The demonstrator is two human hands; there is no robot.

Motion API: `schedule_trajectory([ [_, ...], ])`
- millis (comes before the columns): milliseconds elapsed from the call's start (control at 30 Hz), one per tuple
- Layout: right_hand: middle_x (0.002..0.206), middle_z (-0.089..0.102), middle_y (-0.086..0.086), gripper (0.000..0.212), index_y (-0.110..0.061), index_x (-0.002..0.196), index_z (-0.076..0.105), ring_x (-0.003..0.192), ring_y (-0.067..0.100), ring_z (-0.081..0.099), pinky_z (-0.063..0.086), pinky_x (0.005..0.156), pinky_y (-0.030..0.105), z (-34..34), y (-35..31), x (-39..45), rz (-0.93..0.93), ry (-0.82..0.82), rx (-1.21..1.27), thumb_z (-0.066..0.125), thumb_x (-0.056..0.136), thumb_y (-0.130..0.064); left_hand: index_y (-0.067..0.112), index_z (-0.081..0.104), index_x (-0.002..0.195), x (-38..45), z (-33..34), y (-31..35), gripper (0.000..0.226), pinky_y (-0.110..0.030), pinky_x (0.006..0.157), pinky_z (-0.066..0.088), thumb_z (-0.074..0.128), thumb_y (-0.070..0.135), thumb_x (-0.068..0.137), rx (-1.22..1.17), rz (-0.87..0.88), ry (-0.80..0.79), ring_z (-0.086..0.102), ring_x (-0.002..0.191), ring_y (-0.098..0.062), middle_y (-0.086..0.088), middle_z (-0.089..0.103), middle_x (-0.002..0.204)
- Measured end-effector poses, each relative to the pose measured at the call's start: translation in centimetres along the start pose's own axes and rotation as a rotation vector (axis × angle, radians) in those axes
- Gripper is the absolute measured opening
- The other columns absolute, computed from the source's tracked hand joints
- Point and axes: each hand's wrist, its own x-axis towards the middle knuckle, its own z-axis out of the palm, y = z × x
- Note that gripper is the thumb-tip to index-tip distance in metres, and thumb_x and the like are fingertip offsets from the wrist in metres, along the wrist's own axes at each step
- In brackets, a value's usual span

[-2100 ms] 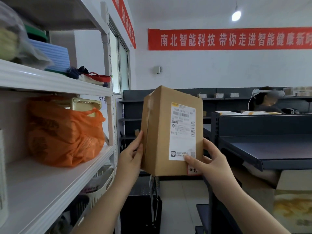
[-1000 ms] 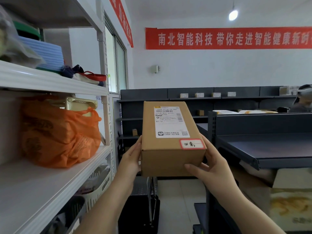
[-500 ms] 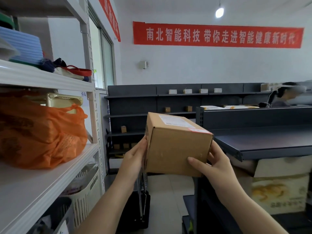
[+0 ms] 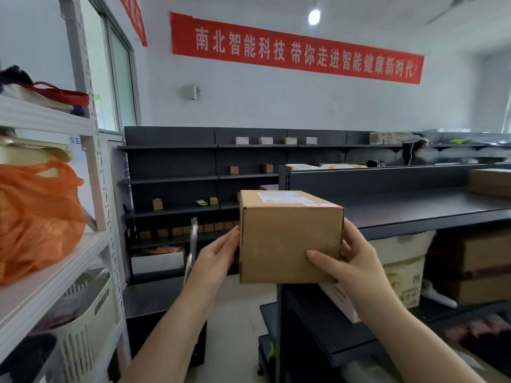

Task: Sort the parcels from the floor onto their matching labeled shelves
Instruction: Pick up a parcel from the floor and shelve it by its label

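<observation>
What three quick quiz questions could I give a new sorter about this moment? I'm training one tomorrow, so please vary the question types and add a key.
1. True or false: the cardboard parcel rests on the dark shelf.
2. Multiple choice: the white shipping label is on the parcel's (a) top face, (b) face toward the camera, (c) underside.
3. Short answer: what sits on the white rack at the left?

Key
1. False: the left hand and right hand hold it between them in the air, in front of the shelf.
2. a
3. An orange plastic bag.
</observation>
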Motion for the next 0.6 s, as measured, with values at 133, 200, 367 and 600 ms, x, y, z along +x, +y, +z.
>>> schedule_trajectory([
  [133,0.092,0.069,-0.012,0.064,-0.040,0.113,0.054,0.078,-0.002,0.066,0.055,0.061,0.021,-1.4,0.0,-0.6,0.007,0.030,-0.036,0.076,0.066,-0.002,0.020,0.058,0.120,0.0,1.0,-0.3,0.034,-0.026,0.087,0.053,0.050,0.026,0.088,-0.090,0.005,-0.062,0.067,0.094,-0.007,-0.001,0.069,0.110],
  [200,0.087,0.070,-0.014,0.063,-0.041,0.110,0.054,0.078,-0.004,0.066,0.055,0.062,0.021,-1.8,0.0,-0.8,0.012,0.042,-0.047,0.075,0.066,-0.002,0.025,0.059,0.117,0.0,1.2,-0.4,0.031,-0.024,0.087,0.053,0.052,0.022,0.088,-0.089,0.022,-0.077,0.066,0.093,-0.004,0.004,0.070,0.106],
  [367,0.098,0.067,-0.012,0.067,-0.033,0.122,0.052,0.079,-0.008,0.064,0.054,0.061,0.017,-2.5,-0.2,-1.2,0.008,0.069,-0.065,0.074,0.067,-0.002,0.026,0.061,0.116,0.5,1.9,0.2,0.031,-0.019,0.079,0.054,0.051,0.027,0.087,-0.107,0.028,-0.156,0.066,0.088,-0.003,0.003,0.071,0.102],
  [600,0.101,0.067,-0.009,0.070,-0.025,0.130,0.048,0.082,-0.007,0.064,0.053,0.063,0.015,-3.9,-1.3,-1.2,-0.033,0.121,-0.097,0.074,0.068,-0.003,0.023,0.040,0.136,0.5,3.7,1.3,0.080,-0.010,0.073,0.050,0.059,0.044,0.060,-0.063,0.126,-0.306,0.056,0.098,0.003,0.016,0.060,0.112],
])
